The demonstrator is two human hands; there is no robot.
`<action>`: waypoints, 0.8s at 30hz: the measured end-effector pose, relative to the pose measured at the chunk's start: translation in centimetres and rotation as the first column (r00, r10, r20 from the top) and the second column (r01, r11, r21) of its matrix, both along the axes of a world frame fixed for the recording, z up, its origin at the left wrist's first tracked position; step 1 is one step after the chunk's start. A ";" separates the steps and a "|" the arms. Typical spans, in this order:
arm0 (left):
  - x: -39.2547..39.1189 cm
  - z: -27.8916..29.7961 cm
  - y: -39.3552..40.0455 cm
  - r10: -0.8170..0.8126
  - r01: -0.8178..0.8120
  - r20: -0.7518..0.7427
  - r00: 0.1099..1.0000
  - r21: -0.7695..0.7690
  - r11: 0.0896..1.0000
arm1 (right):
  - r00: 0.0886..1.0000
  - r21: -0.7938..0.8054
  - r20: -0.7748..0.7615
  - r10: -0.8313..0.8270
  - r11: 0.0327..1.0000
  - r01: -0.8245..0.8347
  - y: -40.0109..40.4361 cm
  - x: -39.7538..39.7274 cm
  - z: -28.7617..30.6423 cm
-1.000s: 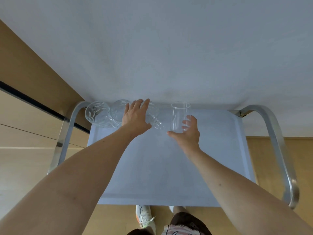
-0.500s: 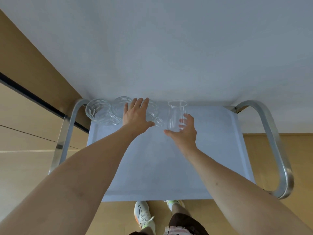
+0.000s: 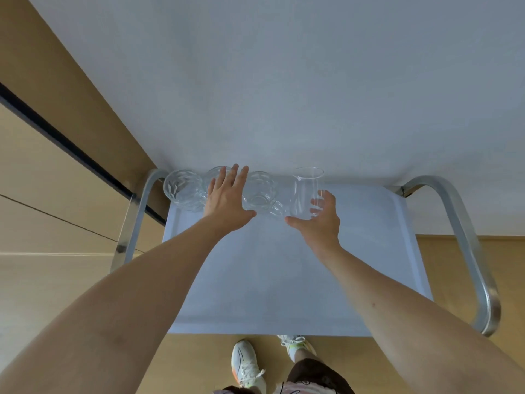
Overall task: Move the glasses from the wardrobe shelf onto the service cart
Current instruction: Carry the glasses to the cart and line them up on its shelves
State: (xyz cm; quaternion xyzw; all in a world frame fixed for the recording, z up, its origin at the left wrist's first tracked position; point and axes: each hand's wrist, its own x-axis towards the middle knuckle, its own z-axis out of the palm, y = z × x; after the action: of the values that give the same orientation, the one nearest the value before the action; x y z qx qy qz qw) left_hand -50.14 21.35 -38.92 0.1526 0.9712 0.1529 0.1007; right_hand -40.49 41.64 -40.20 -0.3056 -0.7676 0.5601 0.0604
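Note:
Several clear glasses stand in a row along the far edge of the service cart's pale tray (image 3: pixel 284 280). A cut-pattern glass (image 3: pixel 183 189) is at the far left. Beside it, a second glass (image 3: pixel 216 172) is mostly hidden under my left hand (image 3: pixel 227 200), whose fingers lie straight over it. A handled cup (image 3: pixel 258 193) stands just right of that hand, near the thumb. My right hand (image 3: pixel 319 223) holds the tall plain tumbler (image 3: pixel 306 189) low down, thumb on one side and fingers on the other. The tumbler stands upright next to the cup.
Curved steel handles flank the tray, one on the left (image 3: pixel 133 211) and one on the right (image 3: pixel 466 240). A white wall rises straight behind the cart. Wooden panels (image 3: pixel 56 166) run along the left. My feet (image 3: pixel 247 365) are on the wooden floor below the near edge.
My left hand's fingers have drawn left off the handled cup, which now shows fully. My right hand has kept hold of the tall tumbler, which stays close beside the cup.

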 end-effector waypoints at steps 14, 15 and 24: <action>5.4 3.6 -4.9 0.041 -0.041 -0.084 0.996 0.009 0.999 | 0.995 0.023 -0.099 0.001 1.000 0.002 -3.6 5.0 3.2; 6.0 3.8 -5.1 0.040 -0.039 -0.086 0.996 0.016 0.999 | 0.995 0.025 -0.101 -0.001 1.000 0.004 -4.0 5.5 3.4; 12.6 3.5 -6.6 0.073 -0.072 -0.077 0.994 0.011 0.997 | 0.991 0.039 -0.126 0.043 0.998 -0.039 -6.5 10.9 4.3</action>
State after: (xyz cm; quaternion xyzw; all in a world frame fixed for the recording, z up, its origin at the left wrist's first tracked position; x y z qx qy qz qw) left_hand -37.54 14.79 -35.42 0.1235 0.9786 0.1543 0.0569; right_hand -29.57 35.12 -35.88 -0.2524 -0.7785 0.5653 0.1031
